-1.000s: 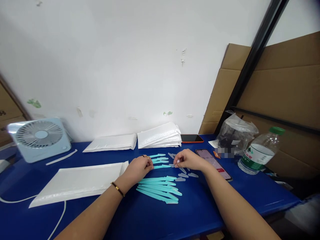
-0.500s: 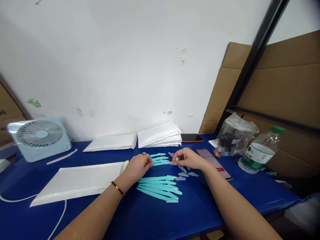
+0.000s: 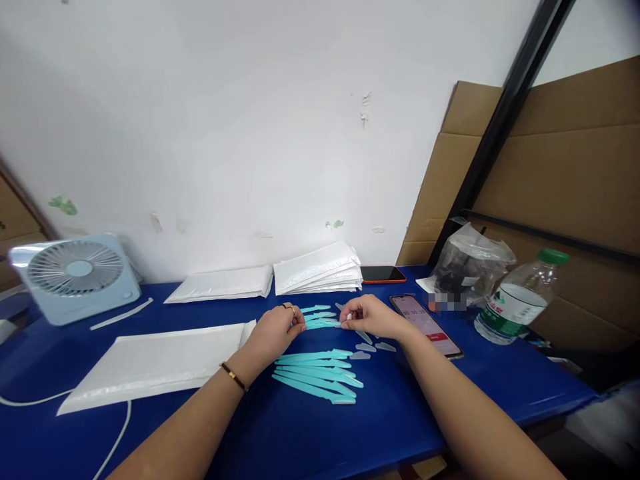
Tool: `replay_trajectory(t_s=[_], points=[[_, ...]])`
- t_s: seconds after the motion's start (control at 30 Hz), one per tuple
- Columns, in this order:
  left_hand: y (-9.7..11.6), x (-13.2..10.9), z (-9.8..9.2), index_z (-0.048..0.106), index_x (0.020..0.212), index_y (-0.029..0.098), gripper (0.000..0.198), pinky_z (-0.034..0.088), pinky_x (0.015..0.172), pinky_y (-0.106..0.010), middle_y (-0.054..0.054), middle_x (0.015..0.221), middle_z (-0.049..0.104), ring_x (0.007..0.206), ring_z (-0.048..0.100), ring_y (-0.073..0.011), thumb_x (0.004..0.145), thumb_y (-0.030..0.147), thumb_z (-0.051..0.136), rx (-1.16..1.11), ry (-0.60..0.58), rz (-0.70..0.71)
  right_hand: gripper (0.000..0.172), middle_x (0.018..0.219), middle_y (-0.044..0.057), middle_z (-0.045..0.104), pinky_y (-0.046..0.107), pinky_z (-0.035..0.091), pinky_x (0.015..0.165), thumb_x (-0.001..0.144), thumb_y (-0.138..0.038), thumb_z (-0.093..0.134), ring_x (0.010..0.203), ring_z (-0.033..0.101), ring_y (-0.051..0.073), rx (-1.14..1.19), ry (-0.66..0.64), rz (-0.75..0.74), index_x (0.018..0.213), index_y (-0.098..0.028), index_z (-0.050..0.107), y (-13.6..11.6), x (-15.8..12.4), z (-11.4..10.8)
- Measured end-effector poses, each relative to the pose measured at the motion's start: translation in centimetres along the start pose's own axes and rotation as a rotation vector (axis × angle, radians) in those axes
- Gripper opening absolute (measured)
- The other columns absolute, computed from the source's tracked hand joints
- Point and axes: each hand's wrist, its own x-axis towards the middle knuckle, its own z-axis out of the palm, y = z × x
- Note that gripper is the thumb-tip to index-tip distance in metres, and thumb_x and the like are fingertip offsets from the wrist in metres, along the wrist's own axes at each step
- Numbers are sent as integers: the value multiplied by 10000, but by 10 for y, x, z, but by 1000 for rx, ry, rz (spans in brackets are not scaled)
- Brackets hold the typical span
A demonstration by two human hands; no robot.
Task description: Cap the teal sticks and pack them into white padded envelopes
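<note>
1 teal razor (image 3: 323, 325) held at its handle by the left hand (image 3: 277, 329), its other end pinched by the right hand (image 3: 369, 315), more razors (image 3: 311, 389) fanned nearer, clear caps (image 3: 366, 347) scattered alongside

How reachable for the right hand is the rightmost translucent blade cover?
Probably yes: this blade cover lies close to the right hand, with nothing on top, though that hand seems busy at the tip of a turquoise razor.

phone (image 3: 426, 327) digits beginning 00, bottle label (image 3: 516, 305) blurred
</note>
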Motion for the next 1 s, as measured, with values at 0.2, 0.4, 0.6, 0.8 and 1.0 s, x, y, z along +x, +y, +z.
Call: replay_trajectory(t_s=[0.2,0.4,0.6,0.8,1.0], points=[[-2,2,4,596,827,208,92,384,692,-247,-16,874,602,811,549,-159,791,247,520,44,48,4,181,699,16,638,207,403,572,727,-307,604,609,551,114,-101,115,-9,822,-174,683,-5,4,7],[2,-3,6,620,861,218,198,401,668,-233,-10,874,603,771,541,-147,749,372,566,-77,-85,114,128,630,5,624,200,357,492,670,-298,638,549,538,114,-298,25,109,692,-174,653,-6,-14,-15],[7,-6,7,654,754,214,190,359,560,-205,5,749,621,644,523,-113,746,369,545,-86,-272,128,78,638,-1,636,188,347,476,597,-172,628,541,546,113,-387,-32,114,674,-181,636,3,-14,-6],[5,-7,7,637,757,220,211,336,519,-206,13,740,622,625,529,-114,740,409,546,-80,-278,75,203,664,5,652,185,378,533,600,-91,536,586,573,118,-347,6,64,722,-177,673,6,-8,-3],[-7,0,10,612,733,207,134,357,596,-226,2,782,610,677,546,-125,761,318,543,74,-89,14,191,743,13,673,199,424,595,682,-164,558,663,604,131,-185,0,58,820,-189,688,8,-5,-3]])
